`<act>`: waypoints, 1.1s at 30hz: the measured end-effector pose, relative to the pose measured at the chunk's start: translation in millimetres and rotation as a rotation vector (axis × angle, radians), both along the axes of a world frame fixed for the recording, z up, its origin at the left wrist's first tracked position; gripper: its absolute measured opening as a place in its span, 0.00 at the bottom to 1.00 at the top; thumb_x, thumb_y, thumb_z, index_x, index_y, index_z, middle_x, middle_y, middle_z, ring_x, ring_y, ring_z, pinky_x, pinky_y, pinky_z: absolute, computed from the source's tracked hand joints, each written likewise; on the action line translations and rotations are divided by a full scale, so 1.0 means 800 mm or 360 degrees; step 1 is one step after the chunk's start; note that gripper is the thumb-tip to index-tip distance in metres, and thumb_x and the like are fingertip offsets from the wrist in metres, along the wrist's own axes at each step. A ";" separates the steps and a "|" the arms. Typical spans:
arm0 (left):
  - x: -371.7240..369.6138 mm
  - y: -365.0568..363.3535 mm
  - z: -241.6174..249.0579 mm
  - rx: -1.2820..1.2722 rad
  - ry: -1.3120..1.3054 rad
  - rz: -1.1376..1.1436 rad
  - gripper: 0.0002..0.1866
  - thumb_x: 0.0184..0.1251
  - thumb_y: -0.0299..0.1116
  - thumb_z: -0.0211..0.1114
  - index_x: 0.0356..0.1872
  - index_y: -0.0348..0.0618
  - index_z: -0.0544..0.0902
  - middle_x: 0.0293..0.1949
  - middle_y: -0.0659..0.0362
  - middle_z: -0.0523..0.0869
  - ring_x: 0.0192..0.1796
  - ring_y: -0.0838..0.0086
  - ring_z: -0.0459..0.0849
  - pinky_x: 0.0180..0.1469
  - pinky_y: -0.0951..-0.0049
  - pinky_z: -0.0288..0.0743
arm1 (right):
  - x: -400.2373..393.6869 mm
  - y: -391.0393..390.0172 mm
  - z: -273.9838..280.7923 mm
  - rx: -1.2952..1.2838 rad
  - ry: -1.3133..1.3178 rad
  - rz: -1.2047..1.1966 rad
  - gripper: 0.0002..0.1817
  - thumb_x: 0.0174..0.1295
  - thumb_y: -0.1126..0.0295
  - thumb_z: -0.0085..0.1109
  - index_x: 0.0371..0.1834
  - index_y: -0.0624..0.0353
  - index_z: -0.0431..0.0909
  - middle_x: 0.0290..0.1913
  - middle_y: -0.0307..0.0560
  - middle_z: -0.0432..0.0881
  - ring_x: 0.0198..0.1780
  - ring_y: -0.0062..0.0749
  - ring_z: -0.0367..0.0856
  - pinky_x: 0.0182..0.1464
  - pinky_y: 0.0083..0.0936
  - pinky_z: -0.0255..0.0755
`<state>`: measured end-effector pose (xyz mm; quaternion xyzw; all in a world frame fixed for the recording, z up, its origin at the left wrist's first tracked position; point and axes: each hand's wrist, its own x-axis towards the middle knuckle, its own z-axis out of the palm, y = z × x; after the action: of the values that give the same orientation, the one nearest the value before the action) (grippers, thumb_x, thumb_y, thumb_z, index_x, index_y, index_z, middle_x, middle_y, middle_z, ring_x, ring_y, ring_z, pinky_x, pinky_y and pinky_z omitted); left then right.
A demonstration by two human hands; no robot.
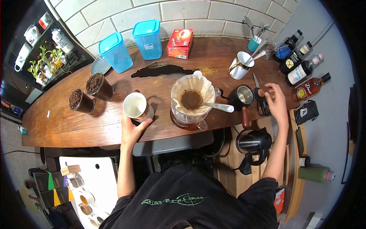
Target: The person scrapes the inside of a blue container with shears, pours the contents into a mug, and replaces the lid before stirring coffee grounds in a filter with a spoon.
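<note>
Pale-lined cup (135,105) is near coffee-filled dripper (174,95)

The white label (295,76) on one bottle (307,69) reads "ONIN"; the green lettering (173,199) on the black shirt (171,213) is unclear.

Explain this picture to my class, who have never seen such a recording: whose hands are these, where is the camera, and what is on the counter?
There is no robot here. A person works with two bare hands, and the one picture comes from a camera on their head, looking forward and down.

The left hand holds a pale-lined cup. The right hand is beside a dark pot with a wooden handle; whether it touches anything is unclear.

On the wooden counter, a paper filter holds dark, wet contents and a spoon. Further left stand two tumblers filled with dark crumbly material. Behind are two blue-lidded containers and a red box; bottles stand at far right.
</note>
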<state>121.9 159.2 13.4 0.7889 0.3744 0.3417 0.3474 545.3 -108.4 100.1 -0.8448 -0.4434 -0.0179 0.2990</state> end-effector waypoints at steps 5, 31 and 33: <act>0.002 -0.004 0.006 0.0031 -0.0016 0.0029 0.41 0.46 0.33 0.82 0.62 0.33 0.71 0.56 0.47 0.79 0.59 0.58 0.79 0.64 0.61 0.70 | 0.018 0.012 -0.032 -0.0057 0.0013 0.0035 0.14 0.63 0.77 0.61 0.51 0.62 0.75 0.46 0.56 0.80 0.46 0.45 0.81 0.51 0.36 0.74; 0.002 -0.002 0.000 -0.0032 -0.0051 0.0000 0.41 0.47 0.31 0.81 0.63 0.34 0.70 0.57 0.49 0.79 0.61 0.59 0.78 0.66 0.62 0.68 | -0.034 0.028 0.050 0.0216 0.0013 0.0179 0.20 0.57 0.79 0.66 0.53 0.58 0.77 0.47 0.54 0.86 0.49 0.44 0.86 0.52 0.33 0.77; 0.002 -0.001 0.002 -0.0038 -0.0052 -0.0032 0.41 0.47 0.31 0.81 0.63 0.34 0.70 0.57 0.49 0.79 0.61 0.59 0.78 0.66 0.62 0.69 | -0.057 0.037 0.061 0.0150 0.0072 0.0326 0.19 0.57 0.79 0.65 0.54 0.59 0.77 0.48 0.55 0.86 0.53 0.44 0.86 0.54 0.33 0.77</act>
<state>123.8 158.2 15.0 0.7829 0.3647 0.3465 0.3662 499.8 -78.8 149.3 -0.7802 -0.5193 0.0109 0.3485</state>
